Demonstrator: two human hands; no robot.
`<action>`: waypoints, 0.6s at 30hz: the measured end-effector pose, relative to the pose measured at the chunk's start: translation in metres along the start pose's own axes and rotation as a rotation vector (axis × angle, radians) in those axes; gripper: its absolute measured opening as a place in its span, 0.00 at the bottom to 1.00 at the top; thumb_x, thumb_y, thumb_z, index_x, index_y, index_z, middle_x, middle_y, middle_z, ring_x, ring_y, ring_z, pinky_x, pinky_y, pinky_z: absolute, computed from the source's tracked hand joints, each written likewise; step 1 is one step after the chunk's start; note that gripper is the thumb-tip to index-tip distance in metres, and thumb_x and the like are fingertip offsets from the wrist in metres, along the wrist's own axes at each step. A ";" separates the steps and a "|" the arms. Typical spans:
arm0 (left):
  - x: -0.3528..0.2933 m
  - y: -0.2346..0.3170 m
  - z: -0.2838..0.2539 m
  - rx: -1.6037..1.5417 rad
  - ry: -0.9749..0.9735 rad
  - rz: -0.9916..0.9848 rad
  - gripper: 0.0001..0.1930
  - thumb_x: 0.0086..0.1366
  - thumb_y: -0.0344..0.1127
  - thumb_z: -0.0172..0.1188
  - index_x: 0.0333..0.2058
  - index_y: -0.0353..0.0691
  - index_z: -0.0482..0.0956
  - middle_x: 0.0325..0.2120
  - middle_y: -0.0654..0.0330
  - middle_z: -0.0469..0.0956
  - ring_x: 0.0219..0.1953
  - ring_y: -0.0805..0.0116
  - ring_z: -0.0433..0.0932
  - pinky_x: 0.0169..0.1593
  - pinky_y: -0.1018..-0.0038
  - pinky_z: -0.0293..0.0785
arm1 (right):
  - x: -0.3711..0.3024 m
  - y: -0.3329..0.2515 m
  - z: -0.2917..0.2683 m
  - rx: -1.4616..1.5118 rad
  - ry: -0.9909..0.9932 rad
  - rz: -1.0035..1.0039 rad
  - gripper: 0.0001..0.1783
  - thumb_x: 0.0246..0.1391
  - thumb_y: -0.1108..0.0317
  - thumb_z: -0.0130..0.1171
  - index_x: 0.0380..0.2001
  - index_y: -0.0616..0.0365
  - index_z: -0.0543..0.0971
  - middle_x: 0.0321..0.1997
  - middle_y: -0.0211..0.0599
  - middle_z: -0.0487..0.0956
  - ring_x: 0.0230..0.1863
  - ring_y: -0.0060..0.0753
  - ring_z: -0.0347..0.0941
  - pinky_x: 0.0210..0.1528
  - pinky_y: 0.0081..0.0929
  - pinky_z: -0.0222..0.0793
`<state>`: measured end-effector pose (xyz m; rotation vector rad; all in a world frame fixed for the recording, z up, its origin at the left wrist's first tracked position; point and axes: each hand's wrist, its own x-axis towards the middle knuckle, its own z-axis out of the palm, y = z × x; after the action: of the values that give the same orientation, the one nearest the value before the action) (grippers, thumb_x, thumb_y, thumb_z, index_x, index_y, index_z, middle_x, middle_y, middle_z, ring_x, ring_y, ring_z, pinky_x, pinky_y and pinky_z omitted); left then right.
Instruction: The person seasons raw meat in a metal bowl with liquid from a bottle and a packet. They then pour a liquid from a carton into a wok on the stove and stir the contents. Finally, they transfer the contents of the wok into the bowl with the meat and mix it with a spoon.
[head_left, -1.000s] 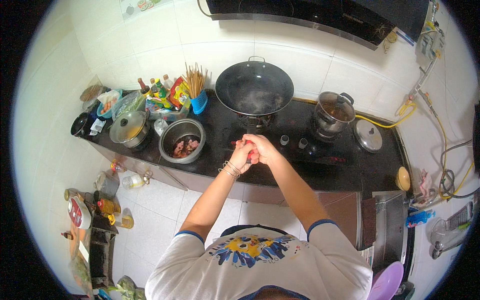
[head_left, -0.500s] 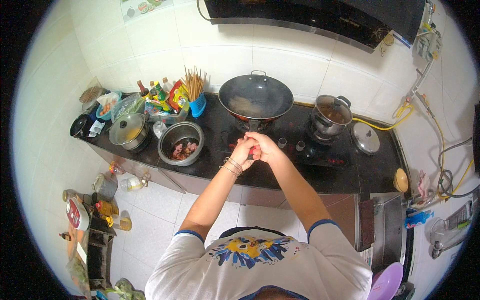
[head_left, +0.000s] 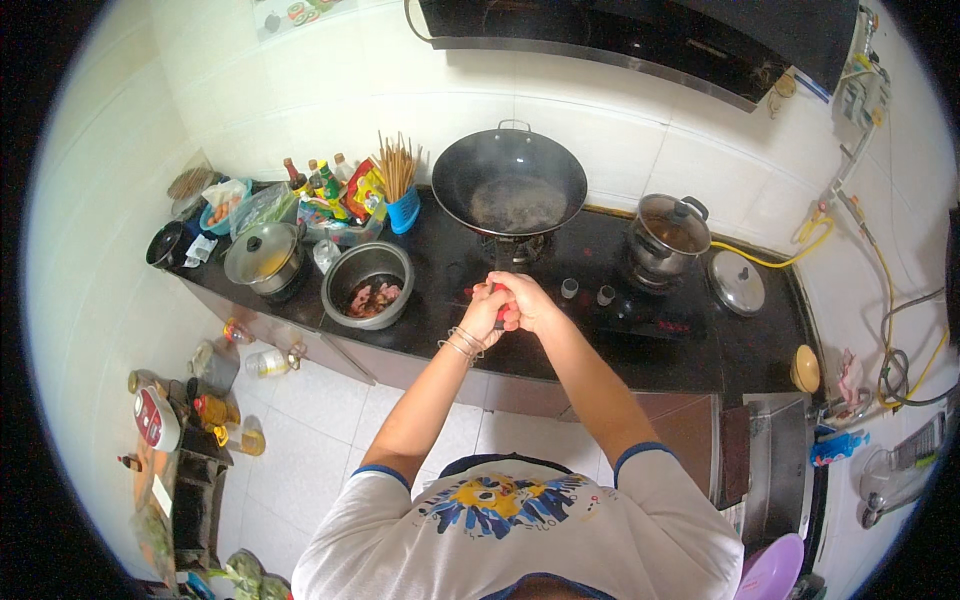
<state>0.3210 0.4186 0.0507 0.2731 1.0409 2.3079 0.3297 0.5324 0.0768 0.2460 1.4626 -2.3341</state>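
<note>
My left hand [head_left: 485,318] and my right hand [head_left: 527,302] are closed together round the near-side handle of a black wok [head_left: 510,165]. A bit of red shows between my fingers; the dark shaft runs from there up to the wok. The wok tilts up at its far side, raised above the gas burner [head_left: 517,248], part of which shows beneath it. Pale, foamy-looking liquid [head_left: 520,206] lies at the wok's bottom, with faint steam over it. Left of my hands stands a grey pot [head_left: 367,285] holding pieces of raw meat [head_left: 375,299].
A pot [head_left: 667,235] of brown liquid sits on the right burner, beside a metal lid [head_left: 736,282]. At left are a lidded pot [head_left: 263,257], seasoning bottles [head_left: 325,180] and a blue chopstick holder [head_left: 403,211]. A range hood [head_left: 640,35] overhangs the stove.
The wok has risen and tilted, its far rim higher, and the liquid has spread inside it. Both my hands keep their grip. The whole view has shifted slightly.
</note>
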 end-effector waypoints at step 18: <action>-0.002 0.019 0.025 -0.138 0.001 -0.053 0.04 0.56 0.27 0.51 0.24 0.41 0.66 0.17 0.64 0.67 0.15 0.78 0.65 0.14 0.83 0.61 | 0.008 -0.010 0.000 0.041 0.036 -0.030 0.11 0.50 0.58 0.55 0.24 0.54 0.73 0.27 0.36 0.77 0.12 0.21 0.62 0.07 0.17 0.53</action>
<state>0.3247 0.4223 0.0814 0.1871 0.8745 2.3190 0.3184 0.5341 0.0825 0.2810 1.4454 -2.3975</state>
